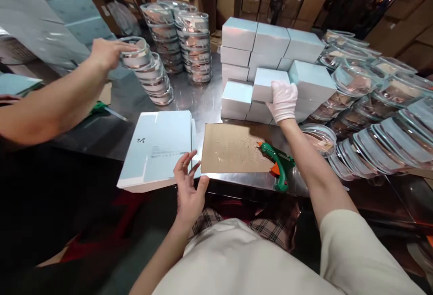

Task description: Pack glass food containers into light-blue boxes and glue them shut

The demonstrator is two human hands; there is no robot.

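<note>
Here: right hand (pixel 283 101), gloved, gripped a small box (pixel 269 84) behind the glue gun (pixel 278 165); light, stiff card, best held by its sides. Left hand (pixel 188 186) open beside flat sheets (pixel 157 148).

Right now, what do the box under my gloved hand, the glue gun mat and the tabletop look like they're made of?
The box looks like matte pale-blue paperboard with crisp folded edges. The mat seems raw brown cardboard, dotted with dried glue. The tabletop appears to be brushed steel, since it mirrors the stacks.
</note>
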